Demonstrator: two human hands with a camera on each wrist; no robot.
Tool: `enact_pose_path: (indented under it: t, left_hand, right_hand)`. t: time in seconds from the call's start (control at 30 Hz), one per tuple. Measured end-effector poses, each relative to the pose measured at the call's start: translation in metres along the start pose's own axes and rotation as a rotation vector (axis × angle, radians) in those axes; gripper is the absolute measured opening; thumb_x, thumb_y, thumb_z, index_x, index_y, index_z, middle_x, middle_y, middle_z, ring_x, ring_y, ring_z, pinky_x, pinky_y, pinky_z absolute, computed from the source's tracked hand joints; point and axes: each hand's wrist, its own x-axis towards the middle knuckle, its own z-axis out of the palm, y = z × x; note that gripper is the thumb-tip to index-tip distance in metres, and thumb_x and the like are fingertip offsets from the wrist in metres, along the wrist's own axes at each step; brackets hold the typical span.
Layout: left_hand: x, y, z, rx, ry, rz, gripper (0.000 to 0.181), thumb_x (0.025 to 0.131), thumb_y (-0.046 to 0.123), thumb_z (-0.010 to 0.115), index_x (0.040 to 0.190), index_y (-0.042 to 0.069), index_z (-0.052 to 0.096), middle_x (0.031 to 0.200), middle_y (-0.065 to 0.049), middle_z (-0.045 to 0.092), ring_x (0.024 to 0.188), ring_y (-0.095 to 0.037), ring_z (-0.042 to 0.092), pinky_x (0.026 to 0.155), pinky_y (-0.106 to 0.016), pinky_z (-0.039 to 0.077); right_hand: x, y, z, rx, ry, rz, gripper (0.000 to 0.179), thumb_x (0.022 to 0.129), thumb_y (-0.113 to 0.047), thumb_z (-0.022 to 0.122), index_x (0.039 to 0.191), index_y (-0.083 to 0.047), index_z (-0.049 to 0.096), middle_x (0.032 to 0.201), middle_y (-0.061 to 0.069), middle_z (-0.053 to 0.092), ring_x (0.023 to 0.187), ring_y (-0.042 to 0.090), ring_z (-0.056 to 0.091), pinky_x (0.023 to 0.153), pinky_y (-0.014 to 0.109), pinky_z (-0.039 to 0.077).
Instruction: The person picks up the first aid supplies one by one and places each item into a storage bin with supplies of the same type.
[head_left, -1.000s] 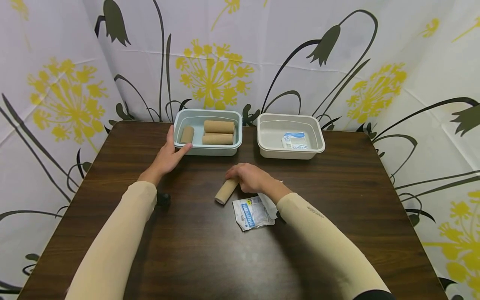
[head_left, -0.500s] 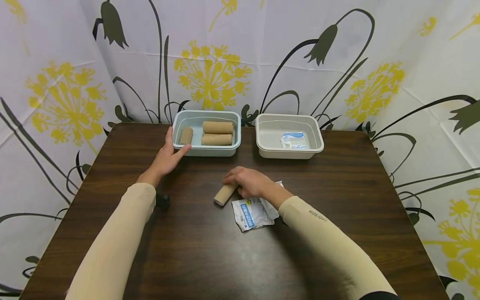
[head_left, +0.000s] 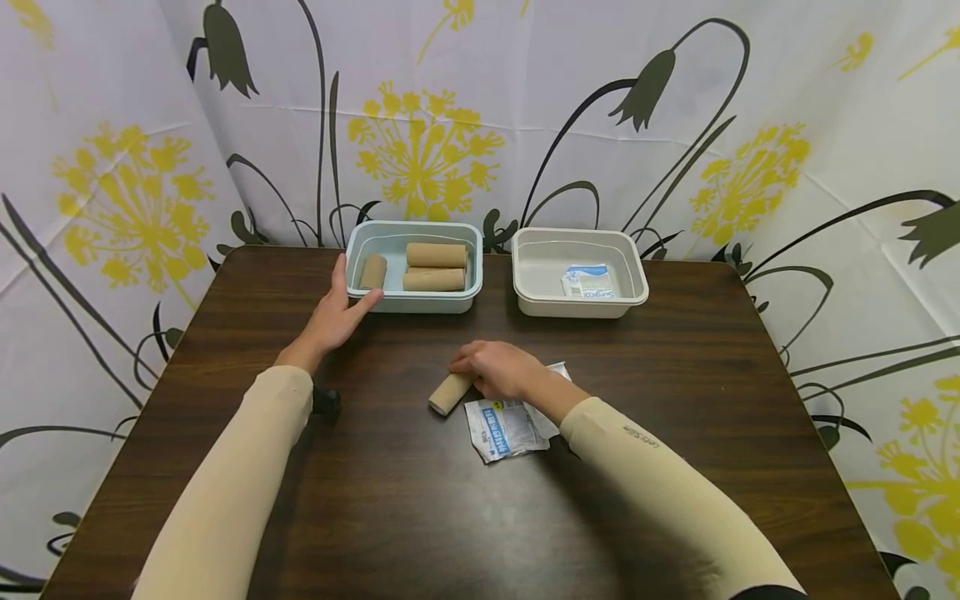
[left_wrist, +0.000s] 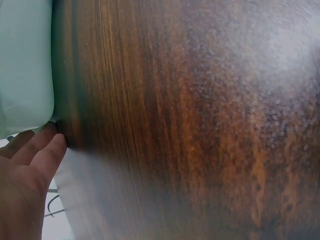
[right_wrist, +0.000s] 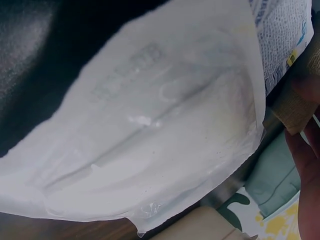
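Note:
My left hand rests at the left front corner of a pale blue plastic tub. Its thumb lies by the front rim and its straight fingers run along the tub's left side. My right hand grips the far end of a tan cardboard tube, held slanted low over the table. In the right wrist view, that cardboard tube sits between thumb and fingers. Beneath the right wrist lies a white and blue printed packet, partly hidden by the arm. Its pale crinkled film fills much of the right wrist view.
Several more cardboard tubes lie in the blue tub. To its right stands an off-white tub holding a small white and blue packet. A flowered curtain hangs behind the dark wooden table.
My right hand has shifted slightly toward me, still gripping the cardboard tube. The left hand keeps its place at the blue tub.

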Motion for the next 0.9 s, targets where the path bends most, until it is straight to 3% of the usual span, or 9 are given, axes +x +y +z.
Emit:
enact_pose_path:
  t: [0.13,0.27,0.4,0.53,0.73,0.9]
  left_hand:
    - [0.000,0.000,0.001,0.003,-0.004,-0.006,0.095,0.095,0.061,0.048,0.154,0.032,-0.021,0.161,-0.023,0.011,0.143,-0.045,0.018,0.110,-0.064,0.016]
    - [-0.001,0.002,0.001,0.001,-0.005,-0.008,0.095,0.095,0.061,0.048,0.154,0.031,-0.021,0.160,-0.023,0.011,0.143,-0.046,0.018,0.109,-0.065,0.016]
    - [-0.002,0.002,0.000,-0.006,-0.006,-0.009,0.095,0.095,0.061,0.048,0.154,0.031,-0.021,0.161,-0.022,0.010,0.143,-0.045,0.018,0.110,-0.064,0.016]
    - [-0.002,0.001,0.000,-0.009,-0.004,-0.007,0.095,0.095,0.061,0.048,0.154,0.031,-0.021,0.161,-0.022,0.011,0.143,-0.045,0.018,0.110,-0.064,0.016]
    - [0.000,-0.002,0.001,-0.015,0.005,0.008,0.095,0.096,0.060,0.049,0.155,0.031,-0.019,0.160,-0.022,0.013,0.143,-0.044,0.020,0.110,-0.063,0.017]
    - [0.001,-0.002,0.000,-0.017,0.000,0.008,0.096,0.095,0.061,0.049,0.154,0.032,-0.021,0.160,-0.023,0.014,0.143,-0.044,0.020,0.110,-0.063,0.017]
  right_hand:
    - [-0.003,-0.001,-0.002,0.011,0.015,-0.008,0.040,0.086,-0.002,0.069,0.125,-0.009,0.068,0.125,0.003,0.064,0.117,0.019,0.058,0.099,0.032,0.044]
    - [-0.005,0.000,-0.005,0.059,0.084,-0.013,0.039,0.086,-0.007,0.073,0.124,-0.008,0.068,0.122,0.004,0.065,0.113,0.018,0.060,0.096,0.032,0.046]
    - [-0.002,0.001,-0.007,0.184,0.158,0.062,0.040,0.086,-0.013,0.076,0.125,-0.011,0.068,0.118,0.000,0.067,0.103,0.012,0.062,0.091,0.027,0.047]
    - [0.005,0.002,-0.009,0.399,0.237,0.190,0.042,0.085,-0.018,0.078,0.125,-0.012,0.067,0.112,0.001,0.069,0.095,0.009,0.063,0.084,0.024,0.050]
    - [0.026,0.001,-0.015,0.746,0.376,0.348,0.044,0.083,-0.013,0.079,0.124,-0.004,0.066,0.105,0.010,0.072,0.090,0.015,0.068,0.079,0.029,0.053]
    - [0.047,-0.004,-0.026,1.100,0.447,0.510,0.044,0.087,-0.007,0.075,0.128,-0.001,0.063,0.108,0.018,0.070,0.087,0.019,0.068,0.075,0.034,0.056]
